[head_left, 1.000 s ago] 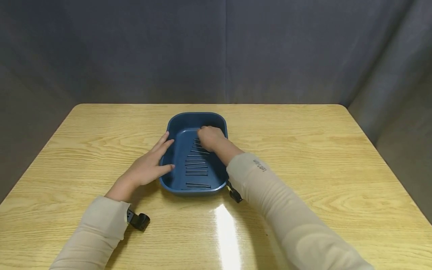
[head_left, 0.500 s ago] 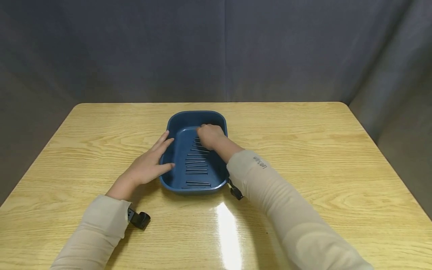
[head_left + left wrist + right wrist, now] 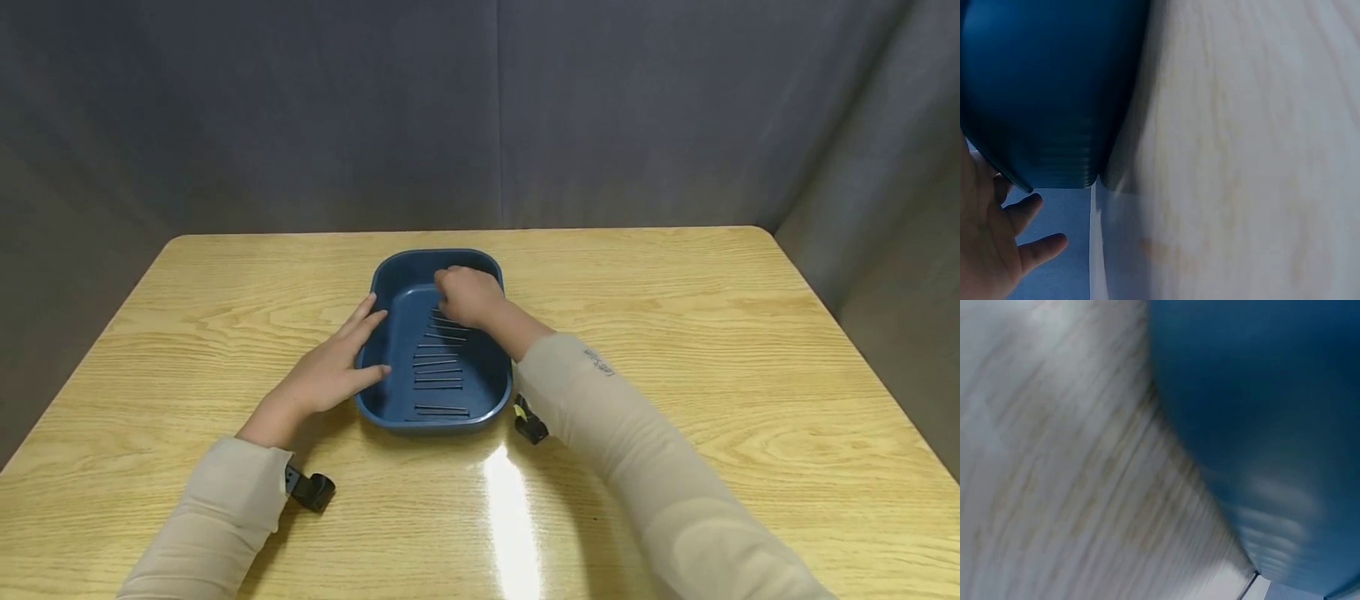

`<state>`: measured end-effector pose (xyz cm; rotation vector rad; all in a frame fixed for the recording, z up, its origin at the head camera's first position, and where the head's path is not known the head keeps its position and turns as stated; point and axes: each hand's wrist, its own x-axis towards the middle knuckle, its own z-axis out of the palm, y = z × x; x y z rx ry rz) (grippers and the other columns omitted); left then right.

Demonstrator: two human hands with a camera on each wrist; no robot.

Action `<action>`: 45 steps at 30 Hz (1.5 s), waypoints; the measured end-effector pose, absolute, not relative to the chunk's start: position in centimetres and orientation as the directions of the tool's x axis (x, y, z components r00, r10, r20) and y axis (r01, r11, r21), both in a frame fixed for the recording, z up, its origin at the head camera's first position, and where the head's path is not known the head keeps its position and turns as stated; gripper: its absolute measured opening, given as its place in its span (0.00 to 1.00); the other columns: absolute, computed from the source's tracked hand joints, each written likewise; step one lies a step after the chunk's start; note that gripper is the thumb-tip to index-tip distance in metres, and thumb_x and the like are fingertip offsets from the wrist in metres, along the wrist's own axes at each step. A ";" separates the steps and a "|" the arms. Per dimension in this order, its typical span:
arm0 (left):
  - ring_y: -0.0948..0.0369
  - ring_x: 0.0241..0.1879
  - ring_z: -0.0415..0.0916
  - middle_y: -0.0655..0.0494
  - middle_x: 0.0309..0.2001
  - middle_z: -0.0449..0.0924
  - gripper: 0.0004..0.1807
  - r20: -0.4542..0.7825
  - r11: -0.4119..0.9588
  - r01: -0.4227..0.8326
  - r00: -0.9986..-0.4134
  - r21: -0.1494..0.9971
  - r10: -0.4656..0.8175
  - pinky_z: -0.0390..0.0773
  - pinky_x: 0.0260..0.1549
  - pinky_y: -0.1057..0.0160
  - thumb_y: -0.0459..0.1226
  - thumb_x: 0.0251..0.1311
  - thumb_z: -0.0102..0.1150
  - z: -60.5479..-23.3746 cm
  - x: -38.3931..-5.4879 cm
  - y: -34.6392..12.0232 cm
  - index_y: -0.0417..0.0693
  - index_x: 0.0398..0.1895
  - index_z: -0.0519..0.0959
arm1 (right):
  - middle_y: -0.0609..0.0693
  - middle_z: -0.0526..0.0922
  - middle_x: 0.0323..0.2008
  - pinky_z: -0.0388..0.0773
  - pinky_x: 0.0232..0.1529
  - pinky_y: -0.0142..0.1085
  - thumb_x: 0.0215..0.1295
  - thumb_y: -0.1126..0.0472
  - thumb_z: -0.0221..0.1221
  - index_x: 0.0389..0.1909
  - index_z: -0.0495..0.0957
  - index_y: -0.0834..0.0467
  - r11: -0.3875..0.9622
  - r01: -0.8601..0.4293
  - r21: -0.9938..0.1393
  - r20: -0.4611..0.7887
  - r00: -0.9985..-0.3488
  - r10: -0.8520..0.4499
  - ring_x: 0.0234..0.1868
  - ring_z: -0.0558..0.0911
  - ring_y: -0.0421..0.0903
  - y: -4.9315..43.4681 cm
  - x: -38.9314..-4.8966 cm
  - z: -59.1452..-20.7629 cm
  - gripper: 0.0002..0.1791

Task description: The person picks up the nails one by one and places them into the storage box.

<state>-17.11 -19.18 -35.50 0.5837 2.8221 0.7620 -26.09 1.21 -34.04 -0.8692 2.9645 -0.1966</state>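
A deep blue rectangular tub [image 3: 390, 425] with rounded corners stands on the table in the head view. Several long, thin dark nails [image 3: 438, 380] lie crosswise on its floor in a rough column. My left hand [image 3: 330, 371] rests at the tub's left rim, fingers spread and fairly straight, thumb reaching over the edge. In the left wrist view, part of that hand [image 3: 988, 231] shows beside the tub's outer wall. Inside the tub's far right part is my right hand [image 3: 468, 297], its fingers curled downward. Its fingertips and anything between them are hidden.
The wooden table [image 3: 675, 350] extends around the tub on all sides. A grey curtain [image 3: 337, 117] hangs behind it. Black wrist cameras [image 3: 313, 492] sit under the cuffs. The right wrist view is filled by the tub's outer wall [image 3: 1260, 437] and blurred tabletop.
My right hand has shifted slightly up and its forearm a little to the right since half a second ago. The left hand and tub stay in place.
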 end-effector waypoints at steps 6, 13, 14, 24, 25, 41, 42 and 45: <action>0.47 0.59 0.53 0.65 0.66 0.26 0.39 -0.058 0.795 0.326 -0.910 0.511 0.410 0.66 0.41 0.45 0.48 0.54 0.48 -35.5 -17.1 -19.3 0.52 0.67 0.45 | 0.50 0.75 0.38 0.70 0.34 0.35 0.57 0.62 0.49 0.42 0.73 0.59 0.803 -0.536 -0.261 0.037 -0.837 -0.546 0.35 0.73 0.43 1.9 -25.7 -33.9 0.12; 0.47 0.60 0.51 0.65 0.66 0.26 0.39 -0.058 0.795 0.322 -0.912 0.514 0.407 0.64 0.43 0.43 0.48 0.54 0.48 -35.6 -17.2 -19.3 0.52 0.67 0.45 | 0.52 0.76 0.38 0.70 0.39 0.36 0.56 0.63 0.51 0.39 0.75 0.61 0.743 -0.509 -0.435 0.114 -0.850 -0.515 0.39 0.74 0.45 3.0 -25.2 -34.0 0.11; 0.47 0.60 0.51 0.65 0.66 0.26 0.39 -0.057 0.795 0.322 -0.912 0.515 0.407 0.64 0.42 0.44 0.48 0.54 0.48 -35.6 -17.2 -19.3 0.52 0.67 0.45 | 0.52 0.76 0.37 0.70 0.39 0.36 0.55 0.64 0.51 0.38 0.75 0.61 0.732 -0.510 -0.452 0.126 -0.849 -0.514 0.39 0.74 0.45 3.2 -25.1 -34.0 0.10; 0.46 0.59 0.52 0.64 0.66 0.28 0.39 -0.038 0.792 0.333 -0.912 0.511 0.408 0.66 0.40 0.45 0.47 0.54 0.49 -35.8 -17.4 -19.3 0.51 0.66 0.45 | 0.53 0.77 0.33 0.70 0.36 0.34 0.55 0.66 0.53 0.35 0.75 0.64 0.638 -0.517 -0.571 0.207 -0.842 -0.497 0.35 0.75 0.45 4.8 -24.5 -33.6 0.08; 0.46 0.59 0.52 0.64 0.66 0.27 0.39 -0.038 0.793 0.334 -0.912 0.509 0.408 0.66 0.40 0.45 0.47 0.54 0.49 -35.9 -17.5 -19.3 0.51 0.66 0.45 | 0.53 0.77 0.33 0.70 0.36 0.34 0.55 0.66 0.52 0.36 0.75 0.64 0.636 -0.507 -0.582 0.204 -0.848 -0.489 0.34 0.75 0.45 5.0 -24.4 -33.5 0.08; 0.46 0.60 0.51 0.64 0.66 0.27 0.39 -0.030 0.793 0.341 -0.911 0.505 0.410 0.66 0.40 0.44 0.48 0.54 0.48 -35.9 -17.6 -19.3 0.50 0.66 0.45 | 0.54 0.77 0.30 0.70 0.32 0.36 0.56 0.66 0.52 0.32 0.76 0.64 0.632 -0.396 -0.666 0.273 -0.918 -0.287 0.31 0.74 0.46 8.6 -24.4 -34.2 0.06; 0.46 0.60 0.51 0.64 0.66 0.27 0.39 -0.030 0.792 0.341 -0.911 0.506 0.412 0.66 0.40 0.44 0.48 0.54 0.48 -35.8 -17.6 -19.3 0.50 0.67 0.45 | 0.54 0.77 0.30 0.70 0.33 0.36 0.56 0.67 0.51 0.32 0.75 0.64 0.632 -0.393 -0.668 0.273 -0.919 -0.283 0.31 0.74 0.46 8.8 -24.5 -34.4 0.06; 0.47 0.60 0.51 0.64 0.66 0.27 0.39 -0.034 0.791 0.338 -0.911 0.510 0.410 0.66 0.40 0.45 0.49 0.54 0.48 -35.8 -17.6 -19.2 0.50 0.67 0.45 | 0.54 0.77 0.29 0.70 0.32 0.36 0.56 0.67 0.52 0.32 0.75 0.65 0.642 -0.385 -0.663 0.268 -0.923 -0.276 0.31 0.74 0.46 9.1 -24.7 -34.9 0.06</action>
